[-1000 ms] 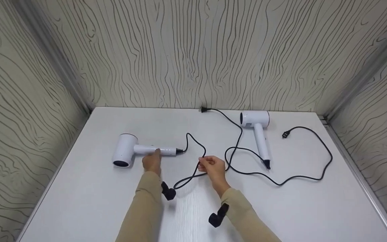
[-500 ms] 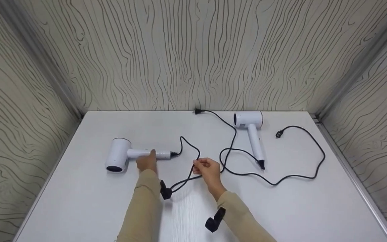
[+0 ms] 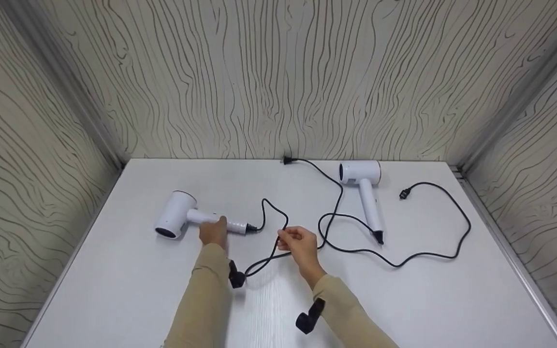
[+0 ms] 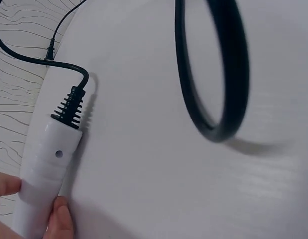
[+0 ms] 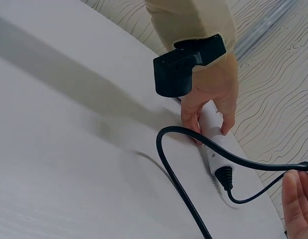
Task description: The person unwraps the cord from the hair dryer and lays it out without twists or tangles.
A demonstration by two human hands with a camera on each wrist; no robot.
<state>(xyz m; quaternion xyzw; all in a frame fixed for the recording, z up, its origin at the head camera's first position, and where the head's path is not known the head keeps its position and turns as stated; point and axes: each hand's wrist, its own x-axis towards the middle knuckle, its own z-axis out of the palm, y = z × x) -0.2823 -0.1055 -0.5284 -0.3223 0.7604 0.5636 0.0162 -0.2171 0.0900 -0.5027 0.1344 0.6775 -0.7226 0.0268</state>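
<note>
A white hair dryer lies on its side at the left of the table, its handle pointing right. My left hand holds that handle, the thumb on one side and fingers on the other in the left wrist view. From the handle's end runs a black power cord. My right hand pinches this cord between thumb and fingers. Below the pinch the cord forms a loop near my left wrist, raised off the table in the left wrist view. Beyond my right hand it continues to a plug at the back edge.
A second white hair dryer lies at the back right, handle toward me. Its black cord curves right to another plug and crosses the first cord. Patterned panels enclose the white table at back and sides.
The left hair dryer has turned slightly in my left hand, its head swinging away from me and its cord end toward me. My right hand keeps its pinch on the cord.
</note>
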